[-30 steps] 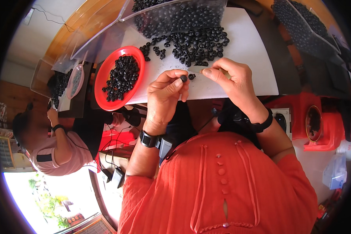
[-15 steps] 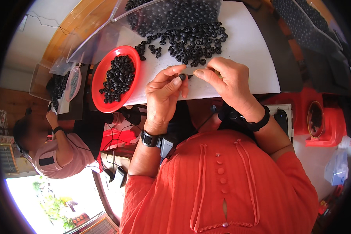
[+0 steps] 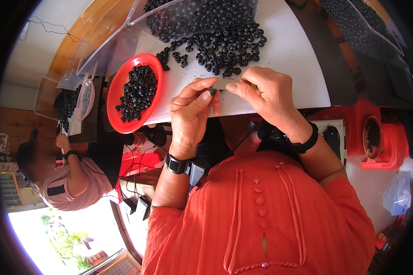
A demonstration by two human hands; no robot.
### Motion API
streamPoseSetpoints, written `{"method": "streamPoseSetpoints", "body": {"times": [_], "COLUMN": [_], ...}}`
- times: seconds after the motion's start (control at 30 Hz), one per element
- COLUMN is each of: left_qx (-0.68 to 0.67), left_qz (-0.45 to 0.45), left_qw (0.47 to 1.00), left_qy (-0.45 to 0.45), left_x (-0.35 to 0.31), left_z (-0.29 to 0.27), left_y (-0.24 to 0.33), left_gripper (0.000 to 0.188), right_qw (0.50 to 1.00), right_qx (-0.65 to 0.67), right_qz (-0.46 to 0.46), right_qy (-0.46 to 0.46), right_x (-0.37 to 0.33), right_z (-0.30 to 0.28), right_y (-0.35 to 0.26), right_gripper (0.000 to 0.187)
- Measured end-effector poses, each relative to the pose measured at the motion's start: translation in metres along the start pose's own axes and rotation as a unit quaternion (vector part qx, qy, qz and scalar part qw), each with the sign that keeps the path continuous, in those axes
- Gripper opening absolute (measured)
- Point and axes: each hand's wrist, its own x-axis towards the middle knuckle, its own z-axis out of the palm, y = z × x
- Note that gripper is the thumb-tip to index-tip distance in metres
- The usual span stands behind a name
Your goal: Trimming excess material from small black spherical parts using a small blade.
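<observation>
My left hand [image 3: 190, 107] is closed, with thumb and fingers pinching a small round black bead-like piece [image 3: 212, 91]. Just to its right, my right hand [image 3: 273, 94] has its thumb pressed against a bent index finger. Whatever lies in that pinch is too small and hidden to name. Both hands are over the near edge of a white tabletop [image 3: 296, 55], a short gap apart. Beyond them spreads a loose heap of the same black pieces [image 3: 229, 50], some showing holes. To the left, a red plate [image 3: 111, 103] holds many more.
A clear plastic bin [image 3: 140, 19] of black pieces stands at the back. Another clear bin [image 3: 360, 30] is at the far right. Red stools [image 3: 390, 142] are on the right. At the left, another person [image 3: 75, 178] sits by more black pieces [image 3: 69, 105]. Cables [image 3: 133, 169] hang below the table.
Both hands stay nearly in place, and the black piece in my left fingers has turned slightly. The whole view has shifted a little. The other person's hand has moved slightly.
</observation>
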Motion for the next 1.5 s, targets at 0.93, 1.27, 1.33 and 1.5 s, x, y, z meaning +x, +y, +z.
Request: {"method": "streamPoseSetpoints", "body": {"times": [0.93, 1.27, 1.33, 1.5], "left_qx": [0.299, 0.697, 0.630, 0.657], "left_qz": [0.190, 0.282, 0.260, 0.258], "left_qw": [0.925, 0.652, 0.729, 0.709], "left_qy": [0.138, 0.104, 0.070, -0.007], "left_x": [-0.006, 0.016, 0.017, 0.027], "left_z": [-0.017, -0.061, -0.035, 0.013], "left_y": [0.063, 0.086, 0.059, 0.012], "left_gripper": [0.024, 0.028, 0.022, 0.013], "right_qw": [0.994, 0.990, 0.989, 0.990], "right_qx": [0.068, 0.079, 0.080, 0.076], "right_qz": [0.004, -0.015, -0.015, -0.027], "right_qy": [0.088, 0.119, 0.119, 0.116], "right_x": [-0.004, -0.003, -0.004, -0.004], "right_z": [-0.002, -0.003, -0.004, -0.003], "right_y": [0.005, 0.003, 0.003, 0.002], "right_gripper": [0.030, 0.027, 0.026, 0.025]}}
